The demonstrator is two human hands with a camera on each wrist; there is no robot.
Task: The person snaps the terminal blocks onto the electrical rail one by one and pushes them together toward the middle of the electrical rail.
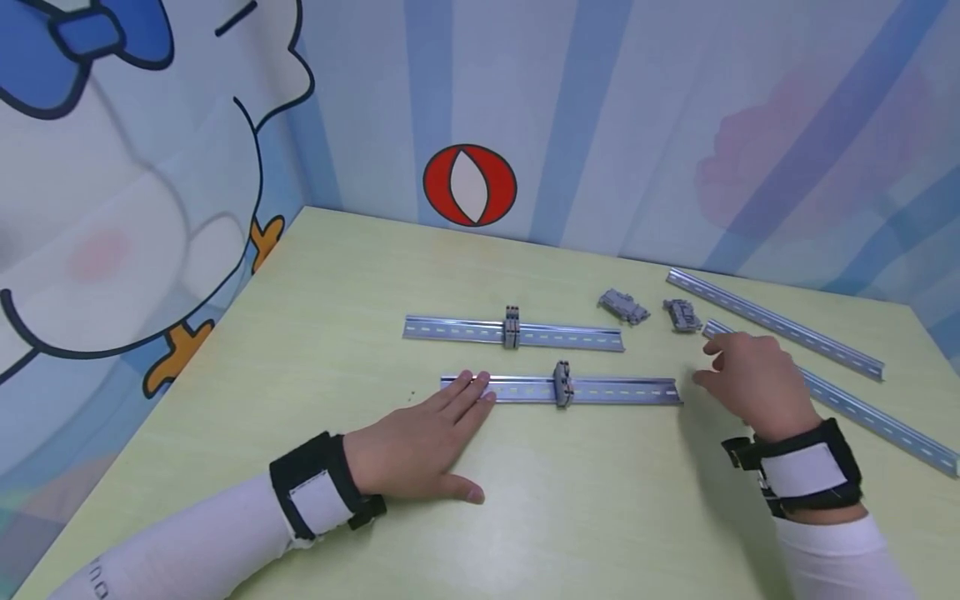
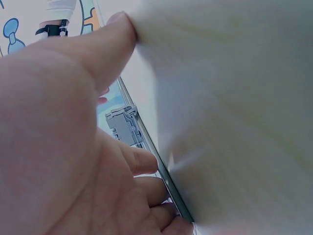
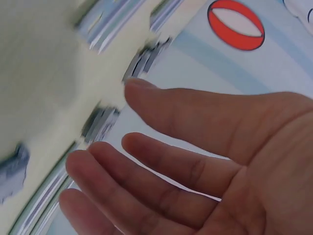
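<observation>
Across the pale table (image 1: pixel 525 533), near the person, lies the front rail (image 1: pixel 622 392), a straight, shiny silver strip with a row of slots, carrying one narrow grey block (image 1: pixel 562 385) upright. The left hand (image 1: pixel 420 446) rests on its left end, fingers straight and thumb spread, while the right hand (image 1: pixel 757 383) hovers near its other end, fingers loosely bent, thumb apart from them. Behind it, a similar rail (image 1: pixel 457 331) bears another grey block (image 1: pixel 512 327).

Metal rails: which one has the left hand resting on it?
The front rail of the two bearing grey blocks: the left hand rests on its left end, away from the other three.
</observation>
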